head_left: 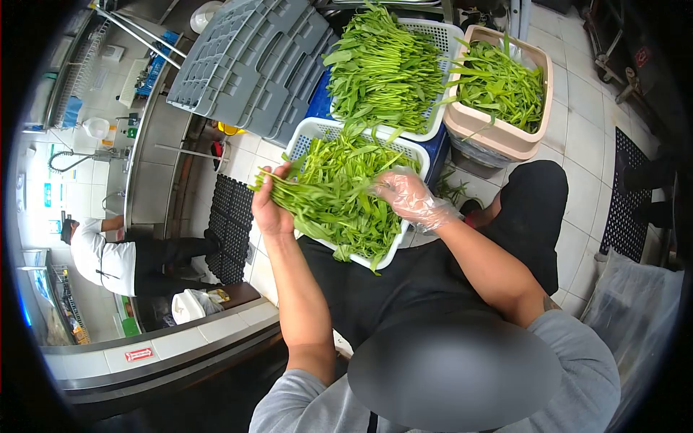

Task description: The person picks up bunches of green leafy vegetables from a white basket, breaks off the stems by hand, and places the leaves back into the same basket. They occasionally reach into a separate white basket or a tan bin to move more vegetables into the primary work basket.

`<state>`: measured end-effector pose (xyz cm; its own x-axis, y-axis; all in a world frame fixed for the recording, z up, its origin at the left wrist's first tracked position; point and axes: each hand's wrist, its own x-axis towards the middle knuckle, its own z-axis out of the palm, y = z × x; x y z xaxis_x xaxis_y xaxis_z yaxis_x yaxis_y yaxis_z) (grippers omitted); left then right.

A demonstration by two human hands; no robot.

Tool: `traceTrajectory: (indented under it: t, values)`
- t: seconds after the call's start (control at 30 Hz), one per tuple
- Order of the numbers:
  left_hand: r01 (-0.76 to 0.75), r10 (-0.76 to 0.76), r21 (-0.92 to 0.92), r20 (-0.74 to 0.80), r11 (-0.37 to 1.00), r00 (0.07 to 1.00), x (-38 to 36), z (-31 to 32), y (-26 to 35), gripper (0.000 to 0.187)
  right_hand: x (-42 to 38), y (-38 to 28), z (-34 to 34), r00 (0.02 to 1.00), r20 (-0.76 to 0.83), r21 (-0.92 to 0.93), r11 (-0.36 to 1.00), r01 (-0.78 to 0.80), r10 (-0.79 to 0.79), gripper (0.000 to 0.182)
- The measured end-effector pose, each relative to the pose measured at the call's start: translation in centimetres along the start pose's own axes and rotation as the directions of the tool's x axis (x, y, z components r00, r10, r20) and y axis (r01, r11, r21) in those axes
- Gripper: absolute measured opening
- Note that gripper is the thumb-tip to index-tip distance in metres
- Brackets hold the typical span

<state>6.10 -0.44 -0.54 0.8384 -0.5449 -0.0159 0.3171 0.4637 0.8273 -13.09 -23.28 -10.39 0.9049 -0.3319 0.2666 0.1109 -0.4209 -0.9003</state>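
Observation:
My left hand [273,202], bare, is closed around a bunch of water spinach stems [289,193], its leafy ends pointing right over the front white basket [416,153]. Loose water spinach [346,162] fills that basket, and some leaves hang over its near rim. In a clear plastic glove, my right hand [413,198] has its fingers pinched together at the leaves on the basket's right side. Its fingertips are partly hidden among the greens. Behind, a second white basket [451,43] carries water spinach [386,72] laid in neat rows, stems to the right.
A beige bin [498,141] with more greens stands at the right. Grey plastic crates [245,65] lean at the back left, beside a blue crate [319,101]. Far left, another person [108,252] bends at a counter. Black mats [231,224] lie on the tiled floor.

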Motion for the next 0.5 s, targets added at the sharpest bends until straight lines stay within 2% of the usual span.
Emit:
traceTrajectory:
  t: [0.07,0.1,0.2,0.23,0.33,0.37,0.4,0.47,0.5]
  values:
    - [-0.063,0.065,-0.063,0.015,0.996,0.998,0.6,-1.8,1.4,0.019,0.0,-0.1,-0.1,0.998,-0.049,-0.02,0.999,0.038,-0.039,0.024]
    - [-0.113,0.111,-0.065,-0.031,0.991,0.993,0.6,-1.4,1.9,0.021,0.1,-0.5,-0.3,0.996,-0.073,-0.031,0.998,0.057,-0.059,0.026]
    - [-0.16,0.158,-0.017,-0.066,0.987,0.985,1.0,-0.7,3.8,0.019,0.4,-1.7,-1.2,0.977,0.003,0.212,0.955,-0.207,0.211,0.032]
    - [-0.186,0.193,0.059,-0.173,0.981,0.966,1.0,0.3,4.1,0.02,0.9,-1.0,-1.2,0.915,0.203,0.478,0.78,-0.403,0.348,0.035]
    - [-0.172,0.235,0.307,-0.183,0.936,0.955,1.4,1.0,4.3,0.021,1.1,-1.9,-2.7,0.806,0.404,0.781,0.297,-0.55,0.432,0.042]
    - [-0.197,0.274,0.343,-0.191,0.918,0.943,1.5,1.4,3.9,0.021,0.4,0.1,-2.3,0.865,0.434,0.856,0.185,-0.483,0.252,0.052]
    - [-0.183,0.28,0.424,-0.177,0.887,0.944,1.4,1.7,3.5,0.019,0.4,0.3,-2.0,0.869,0.434,0.858,0.185,-0.479,0.237,0.052]
    - [-0.056,0.238,0.667,-0.186,0.743,0.953,1.2,1.7,3.1,0.016,0.1,0.8,-1.8,0.877,0.433,0.864,0.182,-0.47,0.209,0.051]
    - [-0.016,0.25,0.783,-0.178,0.622,0.952,0.9,2.0,2.9,0.017,0.3,0.3,-1.7,0.866,0.415,0.8,0.342,-0.493,0.279,0.049]
